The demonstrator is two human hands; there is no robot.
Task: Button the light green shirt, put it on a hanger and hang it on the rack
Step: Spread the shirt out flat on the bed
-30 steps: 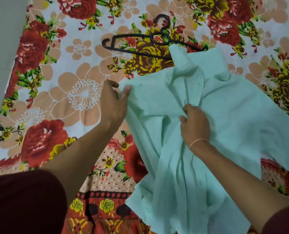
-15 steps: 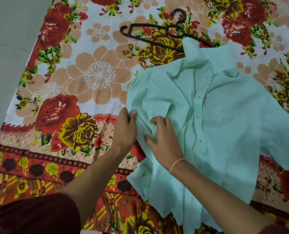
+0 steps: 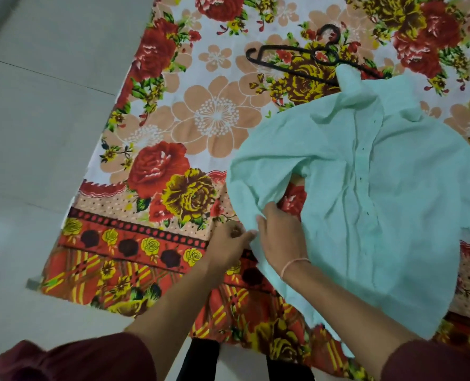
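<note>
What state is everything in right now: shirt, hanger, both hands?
light green shirt: lying crumpled on the floral sheet, not on the hanger; buttoning unclear.
hanger: lying on the sheet, empty, one end under the shirt's collar.
left hand: at the shirt's edge, grip unclear.
right hand: gripping a shirt fold.

Hanger (image 3: 297,72) end under the shirt (image 3: 393,215) collar; sleeve past right edge
</note>
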